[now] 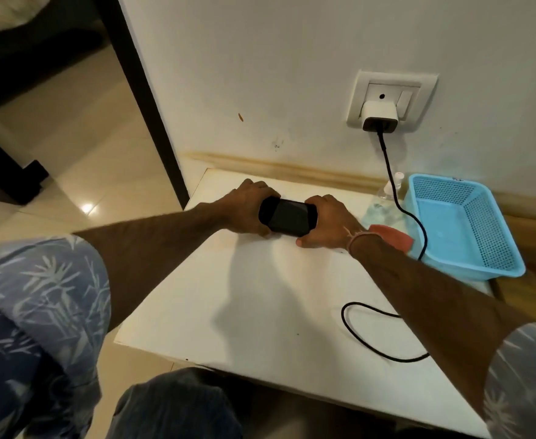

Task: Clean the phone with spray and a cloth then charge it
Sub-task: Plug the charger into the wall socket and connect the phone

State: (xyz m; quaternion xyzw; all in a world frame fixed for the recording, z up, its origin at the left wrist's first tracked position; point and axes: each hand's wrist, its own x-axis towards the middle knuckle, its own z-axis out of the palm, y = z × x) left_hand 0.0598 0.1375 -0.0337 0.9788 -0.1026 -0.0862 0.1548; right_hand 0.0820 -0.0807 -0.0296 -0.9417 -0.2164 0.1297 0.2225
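phone [287, 218] | glossy black slab | gripped endwise by both hands [323, 221]

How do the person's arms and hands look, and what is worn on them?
Both forearms are bare. Short sleeves in blue with a pale leaf print cover the upper arms: left sleeve, right sleeve. The right wrist carries a thin pinkish thread band. The left hand and right hand wear no gloves.

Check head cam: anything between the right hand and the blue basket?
Yes. In the head view, a red cloth, a clear spray bottle and the black charger cable lie between the right hand and the blue basket.
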